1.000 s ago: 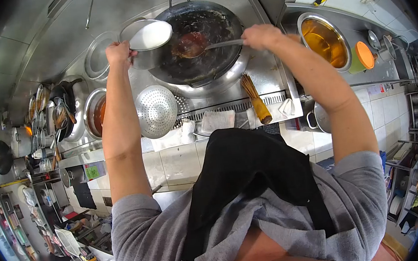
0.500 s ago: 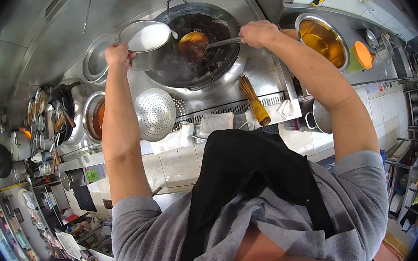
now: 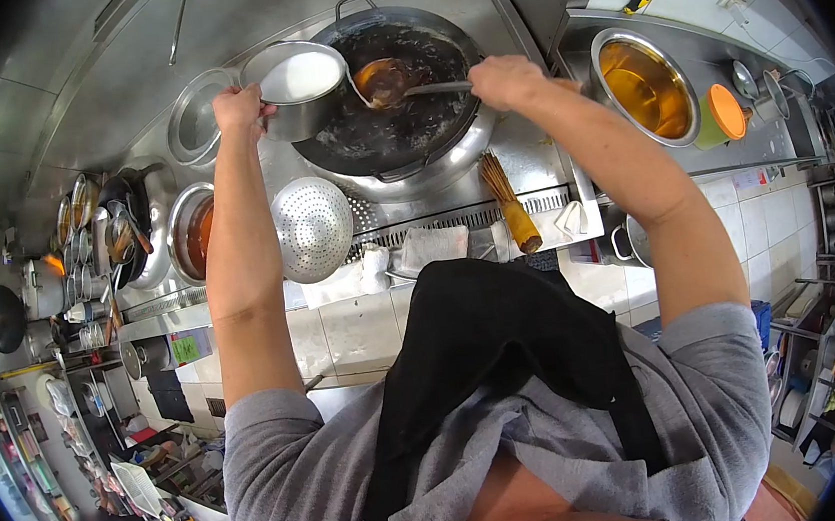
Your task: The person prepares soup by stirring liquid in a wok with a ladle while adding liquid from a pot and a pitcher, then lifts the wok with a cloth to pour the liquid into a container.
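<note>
Between the two bare hands, over the stove: a wide, round, black metal wok (image 3: 347, 157) with dark liquid in it, its loop handle on the far side. Left hand (image 3: 238, 112) closed on the side of a deep, round, steel pot (image 3: 302, 121); what exactly the fingers clasp is hidden. Pot sits just right of that grip, tilted toward the wok, white contents (image 3: 301, 75) inside, a thin white strand (image 3: 359, 93) at its lip on the ladle's side. Right hand (image 3: 504, 81) wrapped around the handle of a long, grey metal ladle (image 3: 436, 89). Ladle's bowl lies left of this grip, within the wok, brown-amber liquid in it, near the pot's lip.

Nearer the body than the left grip: a round, silvery, perforated strainer (image 3: 312, 228), and to its left a steel bowl (image 3: 174, 239) with orange-red contents. Nearer the body than the right grip: a thin-bristled brush (image 3: 513, 206) with a yellowish bound end. Right of the right grip: a deep, shiny steel basin (image 3: 690, 119) of amber liquid, then a green container (image 3: 712, 130) with an orange top.
</note>
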A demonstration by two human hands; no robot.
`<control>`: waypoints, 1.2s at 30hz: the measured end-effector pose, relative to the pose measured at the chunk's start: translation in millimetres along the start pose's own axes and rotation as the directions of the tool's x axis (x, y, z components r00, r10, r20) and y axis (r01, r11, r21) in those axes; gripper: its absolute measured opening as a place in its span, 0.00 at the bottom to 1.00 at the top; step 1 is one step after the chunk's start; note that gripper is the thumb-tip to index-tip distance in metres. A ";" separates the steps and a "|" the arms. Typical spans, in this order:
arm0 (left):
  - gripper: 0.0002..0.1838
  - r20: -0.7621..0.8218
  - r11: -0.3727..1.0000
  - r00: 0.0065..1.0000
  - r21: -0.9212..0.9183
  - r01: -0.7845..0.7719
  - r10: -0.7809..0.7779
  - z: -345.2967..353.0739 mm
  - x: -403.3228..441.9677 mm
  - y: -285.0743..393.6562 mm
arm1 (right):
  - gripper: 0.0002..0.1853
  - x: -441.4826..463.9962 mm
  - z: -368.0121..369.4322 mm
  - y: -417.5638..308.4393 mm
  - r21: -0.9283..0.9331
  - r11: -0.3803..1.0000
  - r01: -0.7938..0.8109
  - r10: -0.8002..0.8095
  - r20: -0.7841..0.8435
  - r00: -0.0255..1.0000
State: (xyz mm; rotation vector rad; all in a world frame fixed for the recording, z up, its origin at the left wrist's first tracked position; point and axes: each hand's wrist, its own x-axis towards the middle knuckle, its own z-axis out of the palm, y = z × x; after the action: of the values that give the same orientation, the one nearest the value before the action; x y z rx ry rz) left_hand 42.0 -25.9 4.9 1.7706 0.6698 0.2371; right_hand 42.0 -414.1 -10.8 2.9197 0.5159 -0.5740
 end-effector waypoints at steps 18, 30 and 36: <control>0.05 -0.011 0.999 1.000 -0.016 0.028 -0.028 -9.0 -1.8 -1.4 | 0.17 -14.5 -4.7 16.9 0.095 0.995 0.037 -0.036 -0.012 0.999; 0.05 -0.003 1.000 1.000 -0.029 0.007 -0.008 -6.2 -2.3 -2.2 | 0.17 -10.6 2.7 19.6 0.110 0.992 0.056 -0.053 -0.035 0.998; 0.04 0.005 1.000 1.000 0.027 -0.006 0.006 -2.4 -2.5 4.6 | 0.17 -1.7 1.7 -4.0 0.015 1.000 0.000 0.001 -0.039 0.999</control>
State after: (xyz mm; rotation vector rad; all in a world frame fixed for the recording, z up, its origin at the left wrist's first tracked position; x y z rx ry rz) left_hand 40.3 -26.0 10.4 1.7984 0.6674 0.2285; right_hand 38.6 -411.2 -12.0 2.9507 0.5176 -0.5235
